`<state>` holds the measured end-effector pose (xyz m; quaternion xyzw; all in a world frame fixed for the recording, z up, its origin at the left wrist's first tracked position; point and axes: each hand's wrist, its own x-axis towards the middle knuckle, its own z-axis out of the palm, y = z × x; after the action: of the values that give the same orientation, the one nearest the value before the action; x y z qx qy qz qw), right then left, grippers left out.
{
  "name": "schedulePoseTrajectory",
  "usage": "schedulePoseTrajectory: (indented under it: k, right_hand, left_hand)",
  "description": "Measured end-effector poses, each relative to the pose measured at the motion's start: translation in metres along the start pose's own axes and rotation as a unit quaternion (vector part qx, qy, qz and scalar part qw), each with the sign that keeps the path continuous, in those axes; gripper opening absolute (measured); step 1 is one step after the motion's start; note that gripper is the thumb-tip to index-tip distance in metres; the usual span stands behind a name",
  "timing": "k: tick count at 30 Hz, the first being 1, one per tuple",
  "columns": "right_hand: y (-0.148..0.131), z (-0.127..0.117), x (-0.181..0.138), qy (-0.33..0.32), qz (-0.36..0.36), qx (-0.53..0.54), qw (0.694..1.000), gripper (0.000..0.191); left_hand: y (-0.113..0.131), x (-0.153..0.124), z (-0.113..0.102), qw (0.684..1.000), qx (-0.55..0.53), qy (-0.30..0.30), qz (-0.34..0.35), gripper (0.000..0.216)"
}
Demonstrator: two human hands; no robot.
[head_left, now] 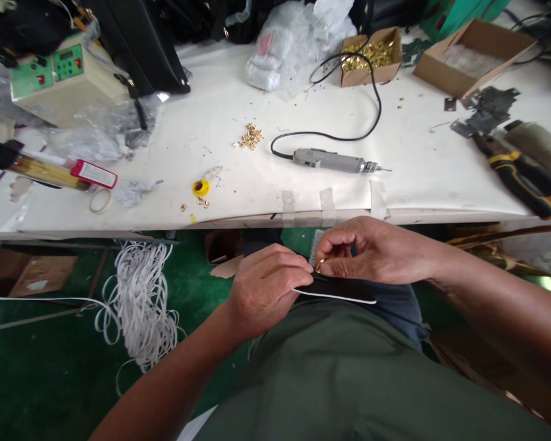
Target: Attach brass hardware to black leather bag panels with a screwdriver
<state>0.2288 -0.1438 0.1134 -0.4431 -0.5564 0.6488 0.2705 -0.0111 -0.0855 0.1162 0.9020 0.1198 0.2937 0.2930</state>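
Close to my lap, just off the table's front edge, my left hand [269,288] is closed on a flat black piece [344,290] with a white edge; its material I cannot make out for certain. My right hand [365,254] pinches a small gold-coloured metal fitting [320,264] between thumb and forefinger, against the black piece beside my left fingertips. The fitting is partly hidden by my fingers. On the table lies a pile of similar small gold fittings [250,137], with a grey corded rotary tool [330,160] to its right.
A yellow ring-shaped spool [201,187] lies near the table edge [239,222]. At the back stands a cardboard box of gold fittings [390,55]. Pliers [521,174] are at the right, a control box [68,79] at the left. White cord [144,306] hangs in a bundle lower left.
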Motion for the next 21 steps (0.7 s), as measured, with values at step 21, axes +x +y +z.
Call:
schedulePoseTrajectory:
  k: [21]
  right_hand:
    - [-0.002,-0.006,0.011,0.008,0.083,0.1,0.992,0.026]
  left_hand:
    - [0.003,-0.003,0.005,0.999,0.04,0.011,0.005,0.023]
